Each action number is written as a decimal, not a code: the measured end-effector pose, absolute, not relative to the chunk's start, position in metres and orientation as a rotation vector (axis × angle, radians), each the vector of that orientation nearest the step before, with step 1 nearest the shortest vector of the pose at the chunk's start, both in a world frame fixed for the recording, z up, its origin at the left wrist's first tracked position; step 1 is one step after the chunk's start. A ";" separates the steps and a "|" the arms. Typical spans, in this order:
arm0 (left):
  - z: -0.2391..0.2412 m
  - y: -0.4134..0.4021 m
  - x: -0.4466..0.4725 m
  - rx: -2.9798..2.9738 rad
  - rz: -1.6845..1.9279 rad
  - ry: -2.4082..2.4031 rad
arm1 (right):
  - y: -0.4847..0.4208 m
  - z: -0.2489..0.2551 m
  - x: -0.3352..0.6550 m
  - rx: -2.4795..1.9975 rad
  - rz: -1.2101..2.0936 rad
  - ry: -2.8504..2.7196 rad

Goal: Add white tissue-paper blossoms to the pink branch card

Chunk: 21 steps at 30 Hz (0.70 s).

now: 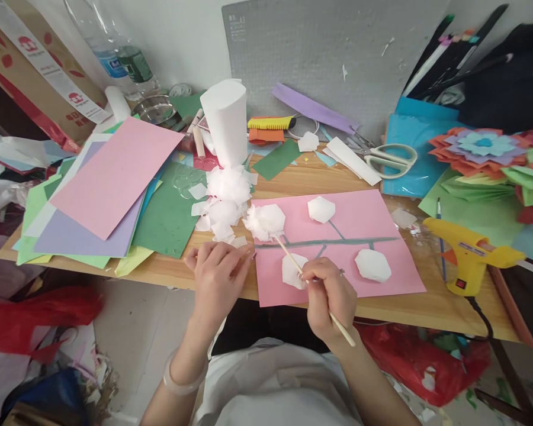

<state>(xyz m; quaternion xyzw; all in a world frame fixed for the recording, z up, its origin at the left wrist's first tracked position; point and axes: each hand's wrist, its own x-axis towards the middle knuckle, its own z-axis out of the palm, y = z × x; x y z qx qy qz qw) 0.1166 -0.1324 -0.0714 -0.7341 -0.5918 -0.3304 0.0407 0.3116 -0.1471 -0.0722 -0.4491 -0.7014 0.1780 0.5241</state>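
A: What has the right hand [326, 290] got?

B: Its fingers are closed round a thin wooden stick [313, 284], held like a pen. The far tip of the stick touches a fluffy white paper puff [263, 222] at the upper left corner of the pink sheet [359, 234].

A: And the left hand [217, 269]?

B: It rests at the counter [293, 180] edge, just left of the pink sheet. The fingers are curled in, and I cannot tell whether they pinch anything.

A: How far along does the picture look?

B: A grey-green branch [337, 241] is painted across the sheet with short twigs. Three flat white paper blossoms sit on it: one above the branch [321, 209], one at lower right [372, 265], and one under the right hand [291, 271], partly hidden. The puff on the stick looks like a fourth, not yet set down flat. I'd judge it more than half done.

A: Any material left?

B: A heap of white paper scraps [222, 201] lies just left of the sheet, below a white paper roll [225, 121]. A yellow glue gun [471, 254] stands at the right, apart from both hands, and scissors [391, 160] lie further back.
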 end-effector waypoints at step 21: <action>-0.078 -0.132 0.120 -2.382 -0.845 -1.841 | -0.139 -0.067 0.316 -1.016 0.470 -1.767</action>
